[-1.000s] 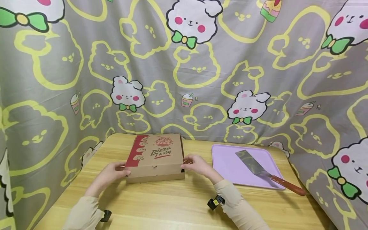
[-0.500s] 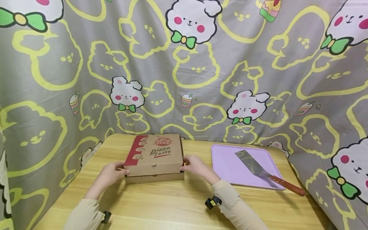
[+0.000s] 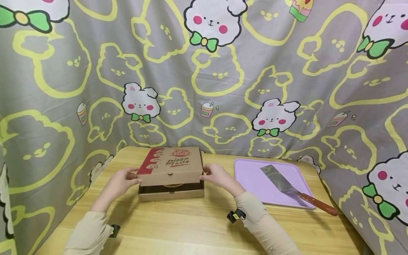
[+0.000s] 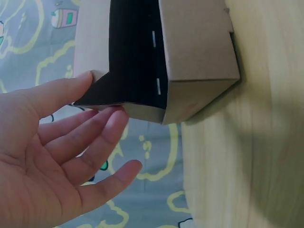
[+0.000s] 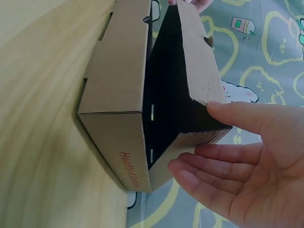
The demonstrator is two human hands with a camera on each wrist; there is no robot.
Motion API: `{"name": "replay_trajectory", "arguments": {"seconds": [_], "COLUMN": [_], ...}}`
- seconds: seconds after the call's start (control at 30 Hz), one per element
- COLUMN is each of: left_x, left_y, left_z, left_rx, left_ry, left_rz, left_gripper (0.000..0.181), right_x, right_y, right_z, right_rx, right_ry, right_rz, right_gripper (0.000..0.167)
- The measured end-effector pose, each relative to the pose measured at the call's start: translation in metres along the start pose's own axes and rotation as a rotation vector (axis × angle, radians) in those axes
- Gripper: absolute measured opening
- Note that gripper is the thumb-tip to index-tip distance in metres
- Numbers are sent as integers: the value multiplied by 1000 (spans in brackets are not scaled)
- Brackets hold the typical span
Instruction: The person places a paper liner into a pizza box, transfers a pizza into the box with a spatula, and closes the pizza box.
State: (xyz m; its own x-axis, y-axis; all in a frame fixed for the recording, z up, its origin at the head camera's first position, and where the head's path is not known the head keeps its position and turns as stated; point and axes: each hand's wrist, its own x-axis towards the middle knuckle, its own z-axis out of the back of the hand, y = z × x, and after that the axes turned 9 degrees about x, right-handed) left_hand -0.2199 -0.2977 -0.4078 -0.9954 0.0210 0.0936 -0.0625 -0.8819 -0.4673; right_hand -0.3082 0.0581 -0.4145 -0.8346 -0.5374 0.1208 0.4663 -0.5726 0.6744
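Note:
A brown cardboard pizza box (image 3: 178,194) sits on the table, its printed lid (image 3: 181,166) raised at the front so a dark gap shows. At the lid's front left corner, my left hand (image 3: 122,181) pinches the edge between thumb and fingers. The right hand (image 3: 219,178) pinches the front right corner in the same way. In the left wrist view the left thumb lies on the lid's front flap (image 4: 92,42), fingers against its side. From the right wrist, the box's black interior (image 5: 166,90) shows between base and lid; what lies inside is mostly hidden.
Right of the box lies a purple tray (image 3: 248,184). A metal spatula (image 3: 280,180) rests across it, its wooden handle (image 3: 318,204) reaching past the tray's edge. A patterned curtain (image 3: 223,81) encloses the wooden table (image 3: 178,226) behind and at both sides.
Both hands have moved up with the lid's front edge, widening a narrow slit into a clear gap above the base. Tray and spatula have stayed put.

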Motion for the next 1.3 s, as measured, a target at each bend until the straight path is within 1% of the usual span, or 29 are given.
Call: {"name": "replay_trajectory", "arguments": {"seconds": [0.13,0.2,0.3,0.43,0.53,0.63,0.77,0.87,1.0,1.07,1.13,1.2,1.23,1.3], "left_x": [2,2,2,1,0,-2,-5,-7,-8,-7,-5,-3,-1,1], "left_y": [-3,-3,-3,-3,-3,-3,-3,-4,-4,-3,-1,2,4,8], "left_z": [2,0,-5,-12,-17,-23,-29,-32,-32,-31,-27,-22,-19,-12], "left_rx": [22,41,61,78,82,75,83,101,115,103,76,21,-20,-118], "left_ry": [-18,-21,-13,6,7,-7,-28,-43,-53,-37,3,64,102,182], "left_rz": [-21,-30,-26,-10,-7,-3,-13,-23,-22,-9,14,49,71,113], "left_gripper": [55,54,52,54,53,50,46,44,45,47,49,53,55,60], "right_x": [2,2,-1,-5,-7,-8,-7,-7,-7,-6,-6,-5,-4,-2], "right_y": [1,0,-1,-2,-1,-1,-2,-4,-6,-6,-4,-4,-4,-5], "right_z": [-2,-6,-14,-22,-25,-28,-31,-33,-35,-34,-30,-25,-22,-14], "right_rx": [15,33,39,-11,-54,-80,-107,-133,-134,-119,-89,-49,-29,50], "right_ry": [-27,-35,-39,-44,-43,-36,-35,-30,-12,-1,16,50,71,124], "right_rz": [1,5,10,5,6,3,6,5,-7,-10,-14,-30,-48,-102], "right_gripper": [30,28,25,22,21,22,24,26,27,26,24,23,24,26]}}
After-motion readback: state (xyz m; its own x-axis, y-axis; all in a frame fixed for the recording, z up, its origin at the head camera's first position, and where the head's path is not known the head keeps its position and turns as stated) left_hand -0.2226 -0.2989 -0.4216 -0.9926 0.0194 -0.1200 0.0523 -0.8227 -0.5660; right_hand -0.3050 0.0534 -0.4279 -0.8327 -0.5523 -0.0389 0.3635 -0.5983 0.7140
